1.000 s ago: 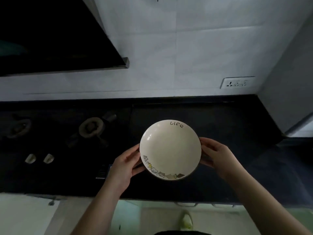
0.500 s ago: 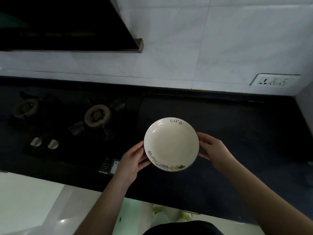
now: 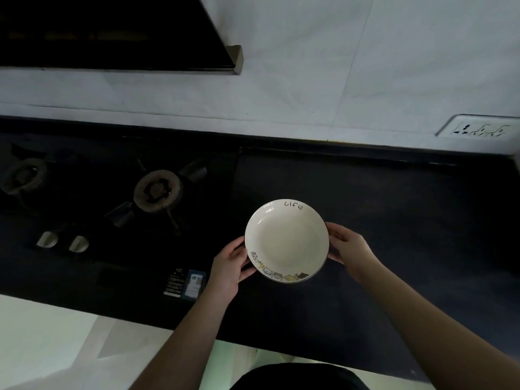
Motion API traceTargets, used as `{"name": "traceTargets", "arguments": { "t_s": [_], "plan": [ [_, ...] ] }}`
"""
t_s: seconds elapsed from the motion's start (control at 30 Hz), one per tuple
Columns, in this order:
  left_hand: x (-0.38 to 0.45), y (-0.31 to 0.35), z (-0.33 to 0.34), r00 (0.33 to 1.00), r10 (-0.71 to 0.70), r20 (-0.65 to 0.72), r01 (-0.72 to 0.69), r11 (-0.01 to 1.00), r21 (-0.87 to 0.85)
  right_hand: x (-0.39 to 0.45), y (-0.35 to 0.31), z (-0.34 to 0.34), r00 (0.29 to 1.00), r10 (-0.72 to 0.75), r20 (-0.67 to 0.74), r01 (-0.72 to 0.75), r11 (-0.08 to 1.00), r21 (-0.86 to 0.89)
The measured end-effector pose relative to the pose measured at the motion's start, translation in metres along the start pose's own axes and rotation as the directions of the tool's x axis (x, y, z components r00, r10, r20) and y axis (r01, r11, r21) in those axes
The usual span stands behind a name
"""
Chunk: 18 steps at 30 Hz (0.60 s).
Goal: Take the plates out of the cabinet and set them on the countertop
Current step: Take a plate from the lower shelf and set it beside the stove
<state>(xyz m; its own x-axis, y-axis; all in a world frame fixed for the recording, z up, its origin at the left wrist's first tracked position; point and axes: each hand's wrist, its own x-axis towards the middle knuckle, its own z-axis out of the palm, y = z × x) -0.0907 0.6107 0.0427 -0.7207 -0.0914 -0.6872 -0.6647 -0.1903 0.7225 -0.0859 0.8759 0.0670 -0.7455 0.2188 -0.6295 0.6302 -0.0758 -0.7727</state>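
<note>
A cream plate point(image 3: 286, 240) is being held over the dark countertop point(image 3: 394, 220) by both hands, just right of the hob; whether its base is touching the surface cannot be told. The plate's left rim is being gripped by the left hand point(image 3: 229, 266), its fingers curled under and around the edge with the thumb lying along the near rim beside a band of small printed figures. The right rim is being gripped by the right hand point(image 3: 347, 246), fingers curled around the edge, the thumb set on top near the rim. The word "life" is being shown on the plate's far rim. A small printed label point(image 3: 185, 282) is being seen on the counter front, just left of the left hand. Further back, two knobs point(image 3: 63, 242) and two gas burners point(image 3: 157, 191) are being shown to the left. At the rear, a white tiled wall point(image 3: 337, 66) is being crossed by a dark range hood point(image 3: 112, 32) at upper left, with a wall socket point(image 3: 478, 129) at far right.
</note>
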Motion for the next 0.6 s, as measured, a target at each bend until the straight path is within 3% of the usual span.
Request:
{"name": "traceTargets", "arguments": {
  "t_s": [0.6],
  "plan": [
    [0.014,-0.014,0.0,0.999,-0.001,-0.04,0.002,0.999,0.034,0.016,0.01,-0.002,1.0,-0.004,0.003,0.004,1.0,-0.015]
  ]
}}
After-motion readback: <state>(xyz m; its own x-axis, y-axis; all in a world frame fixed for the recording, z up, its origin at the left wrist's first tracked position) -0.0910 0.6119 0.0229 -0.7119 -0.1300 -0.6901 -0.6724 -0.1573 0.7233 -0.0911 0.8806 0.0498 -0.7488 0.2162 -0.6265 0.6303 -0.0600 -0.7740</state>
